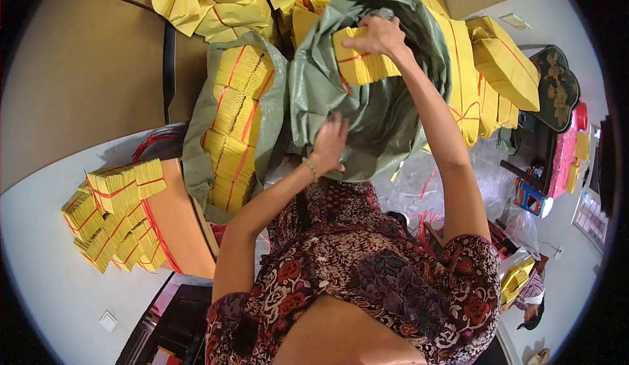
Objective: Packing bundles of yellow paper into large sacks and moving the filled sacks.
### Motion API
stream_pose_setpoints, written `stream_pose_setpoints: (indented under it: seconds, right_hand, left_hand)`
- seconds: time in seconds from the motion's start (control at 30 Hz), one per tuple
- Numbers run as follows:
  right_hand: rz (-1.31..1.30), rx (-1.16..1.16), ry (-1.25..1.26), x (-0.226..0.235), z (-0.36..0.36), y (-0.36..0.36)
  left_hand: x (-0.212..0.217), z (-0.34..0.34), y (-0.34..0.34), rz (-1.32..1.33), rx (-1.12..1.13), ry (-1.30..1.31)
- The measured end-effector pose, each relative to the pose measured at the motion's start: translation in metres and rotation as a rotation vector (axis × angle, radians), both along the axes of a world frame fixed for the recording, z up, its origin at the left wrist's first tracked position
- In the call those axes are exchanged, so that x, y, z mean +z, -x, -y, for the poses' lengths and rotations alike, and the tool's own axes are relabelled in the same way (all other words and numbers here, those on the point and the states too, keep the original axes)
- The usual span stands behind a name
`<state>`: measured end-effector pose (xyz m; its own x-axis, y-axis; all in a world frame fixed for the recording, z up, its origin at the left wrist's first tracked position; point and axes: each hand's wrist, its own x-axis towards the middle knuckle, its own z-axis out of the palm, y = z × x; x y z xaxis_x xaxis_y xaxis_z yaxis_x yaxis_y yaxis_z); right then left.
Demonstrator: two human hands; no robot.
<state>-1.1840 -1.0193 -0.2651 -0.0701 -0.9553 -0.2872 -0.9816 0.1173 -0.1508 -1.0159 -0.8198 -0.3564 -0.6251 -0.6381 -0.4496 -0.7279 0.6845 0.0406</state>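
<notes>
A large green woven sack (pixel 305 96) stands in front of me with its mouth wide. My right hand (pixel 381 36) reaches over its far part, fingers and thumb wrapped around a bundle of folded yellow paper (pixel 367 69) tied with red string. The bundle is over the sack's opening. My left hand (pixel 329 144) lies against the near left inside of the sack, its fingers stretched out and slightly blurred, holding nothing. The bottom of the sack is in shadow.
To the left, a second green sack (pixel 278 80) is packed with yellow bundles (pixel 230 113). More tied bundles (pixel 118 201) lie on a wooden table (pixel 177 211). Large yellow packs (pixel 504 60) are piled behind and right. A person (pixel 534 293) is at far right.
</notes>
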Motion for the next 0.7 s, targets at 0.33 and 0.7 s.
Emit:
stream_pose_setpoints:
  seconds: [0.33, 0.7]
  right_hand:
    - [0.015, -0.003, 0.061, -0.003, -0.007, -0.029]
    - [0.076, 0.105, -0.072, -0.006, -0.148, -0.034]
  left_hand:
    - [-0.020, 0.024, -0.035, 0.145, 0.176, -0.525]
    - [0.044, 0.036, -0.060, -0.579, 0.412, 0.043]
